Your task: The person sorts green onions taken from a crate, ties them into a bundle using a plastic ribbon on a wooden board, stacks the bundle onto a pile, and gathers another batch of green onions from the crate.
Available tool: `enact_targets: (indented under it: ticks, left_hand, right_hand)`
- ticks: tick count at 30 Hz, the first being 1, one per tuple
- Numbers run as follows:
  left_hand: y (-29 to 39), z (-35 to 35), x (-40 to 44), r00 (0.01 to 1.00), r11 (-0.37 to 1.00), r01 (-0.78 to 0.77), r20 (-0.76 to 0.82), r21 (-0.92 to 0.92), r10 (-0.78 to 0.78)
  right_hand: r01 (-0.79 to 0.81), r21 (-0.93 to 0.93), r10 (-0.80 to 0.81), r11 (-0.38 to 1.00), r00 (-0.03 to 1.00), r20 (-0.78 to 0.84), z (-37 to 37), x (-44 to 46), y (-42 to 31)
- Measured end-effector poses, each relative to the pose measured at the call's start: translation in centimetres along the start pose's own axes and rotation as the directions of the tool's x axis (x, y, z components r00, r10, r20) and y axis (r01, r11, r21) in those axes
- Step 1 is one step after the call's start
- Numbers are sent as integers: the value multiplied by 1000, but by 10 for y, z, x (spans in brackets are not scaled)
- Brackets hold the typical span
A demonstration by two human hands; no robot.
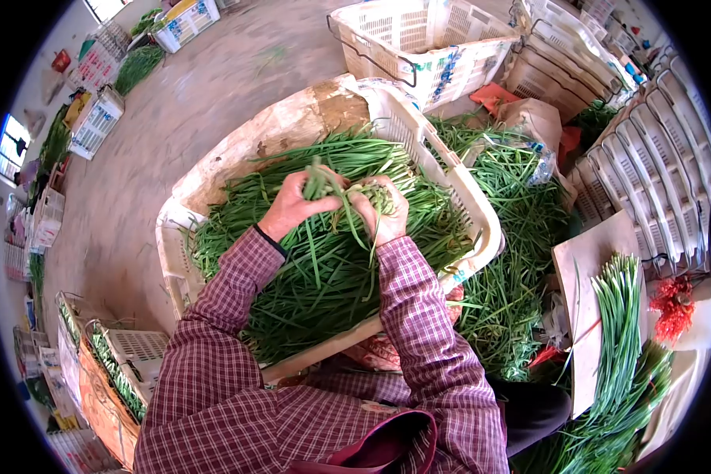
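Observation:
Both my hands are raised over a white plastic basket (pixel 482 207) heaped with long green chives (pixel 316 276). My left hand (pixel 296 204) has its fingers closed round a small bunch of green stalks (pixel 321 183). Beside it, my right hand (pixel 385 212) is closed on more of the stalks, and some long leaves dangle between the two hands. The bunch is slightly blurred, so its lower ends are hard to make out. Brown-stained sheeting (pixel 253 134) lines the far left side of the basket.
Loose green leaves (pixel 513 237) lie heaped on the right. A sorted bundle of chives (pixel 620 316) rests against a board (pixel 581 308), near red ties (pixel 673 308). Stacked white crates (pixel 648 166) stand at far right, and another crate (pixel 426 67) sits beyond the basket.

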State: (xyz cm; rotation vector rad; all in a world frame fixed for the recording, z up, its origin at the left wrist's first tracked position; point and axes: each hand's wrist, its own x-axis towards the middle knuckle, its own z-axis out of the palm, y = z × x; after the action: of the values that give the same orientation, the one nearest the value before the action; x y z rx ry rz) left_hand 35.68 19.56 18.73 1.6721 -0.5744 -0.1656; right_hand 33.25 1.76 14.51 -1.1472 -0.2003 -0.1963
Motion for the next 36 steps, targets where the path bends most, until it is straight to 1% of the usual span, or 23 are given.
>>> enact_targets:
  ticks: [4, 8, 11, 12, 14, 15, 16, 17, 18, 19, 20, 21, 22, 23, 24, 26, 27, 28, 29, 30, 31, 33, 36]
  left_hand:
    - [5, 0, -3, 993, 975, -7, -114, -222, -19]
    - [11, -2, -3, 980, 988, 21, -193, -152, -50]
    - [29, -19, -4, 915, 995, 66, -402, 69, -33]
    - [31, -34, -6, 886, 997, 81, -459, 7, -69]
    - [26, -65, -10, 888, 998, 31, -460, 48, -5]
    - [34, -73, -10, 888, 998, 28, -459, 51, -1]
    - [46, -78, -11, 875, 998, 46, -484, 52, -15]
    - [54, -86, -12, 859, 997, 65, -511, 52, -29]
    - [57, -102, -14, 858, 996, 64, -513, 55, -27]
    - [58, -123, -15, 828, 987, 124, -559, 100, -48]
    - [60, -138, -16, 795, 973, 184, -603, 140, -64]
    - [68, -146, -17, 796, 974, 178, -603, 138, -59]
    - [79, -151, -17, 789, 954, 196, -615, 226, -17]
    - [87, -152, -16, 783, 927, 210, -622, 310, 31]
    - [89, -151, -12, 782, 929, 203, -622, 309, 35]
    - [91, -137, 3, 809, 686, 60, -439, 725, 392]
    - [92, -120, 13, 783, 558, -73, -299, 827, 546]
    - [94, -99, 22, 803, 527, -122, -228, 841, 551]
    - [95, -77, 30, 819, 496, -174, -155, 851, 552]
    - [92, -57, 38, 907, 583, -80, -184, 809, 380]
    - [85, -36, 45, 961, 646, 28, -197, 763, 191]
    - [63, 6, 60, 988, 607, 106, -154, 787, 27]
    - [20, 57, 80, 954, 559, 265, -130, 786, -269]
  right_hand:
    - [-10, 7, 11, 1000, 990, -144, -7, 4, -3]
    - [-55, 48, 64, 997, 971, -229, -10, 6, -3]
    - [-128, 75, 148, 989, 867, -476, -19, 11, -17]
    - [-36, 177, 126, 983, 840, -528, -25, 15, -9]
    - [-1, 327, 161, 945, 873, -461, -32, 19, -18]
    - [-30, 277, 152, 960, 890, -429, -43, 26, -12]
    - [-42, 360, 214, 932, 866, -453, -34, 35, -28]
    - [48, 232, 88, 971, 836, -542, -30, 37, -48]
    - [-19, 358, 147, 934, 930, -337, -60, 50, -45]
    - [24, 243, 80, 970, 909, -409, -53, 48, -94]
    - [149, 117, -76, 982, 875, -479, -86, 67, -97]
    - [175, 156, -71, 972, 854, -516, -85, 62, -145]
    - [359, -58, -346, 931, 825, -447, -130, 62, -183]
    - [546, -233, -593, 805, 730, -341, -174, 62, -220]
    - [567, -117, -556, 815, 711, -431, -169, 41, -258]
    - [566, -275, -623, 777, 629, -464, -226, 18, -325]
    - [493, -339, -593, 801, 579, -559, -230, -6, -351]
    - [503, -392, -637, 770, 579, -509, -257, -26, -377]
    - [521, -413, -651, 747, 450, -612, -233, -45, -391]
    - [532, -423, -647, 733, 355, -675, -219, -64, -404]
    - [545, -381, -645, 747, 455, -613, -275, -89, -426]
    - [493, -231, -526, 839, 624, -578, -313, -141, -458]
    - [481, -268, -550, 835, 694, -466, -290, -193, -472]
